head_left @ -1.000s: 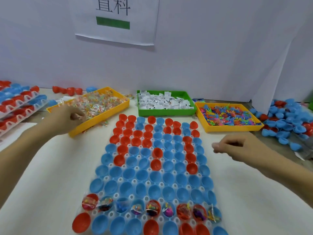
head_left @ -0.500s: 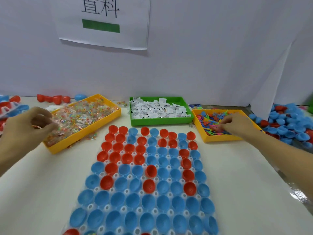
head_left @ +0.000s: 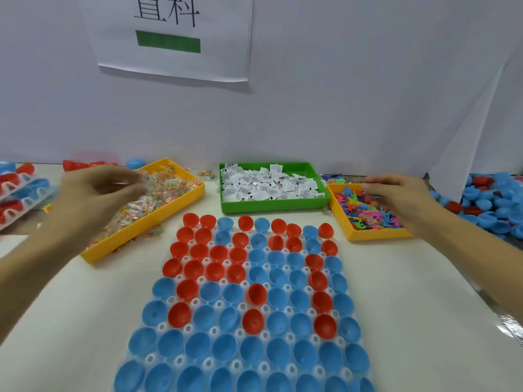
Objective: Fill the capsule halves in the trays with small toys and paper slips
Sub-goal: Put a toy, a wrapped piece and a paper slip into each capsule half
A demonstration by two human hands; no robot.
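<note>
Bright, even, diffuse light; source not visible. Soft shadows only, under the left hand (head_left: pixel 93 193) and along tray walls. Left hand motion-blurred. Foil patch (head_left: pixel 509 323) at right table (head_left: pixel 410 292) edge glares. Wide-angle bowing toward frame edges.

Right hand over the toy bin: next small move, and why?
Probably close the fingers on a toy and carry it to an empty capsule half. The right hand rests in the yellow tray of small coloured toys, while the capsule halves in view in the white holder tray look empty. Whether it already pinches a toy can't be told. The left hand is over the packet tray.
</note>
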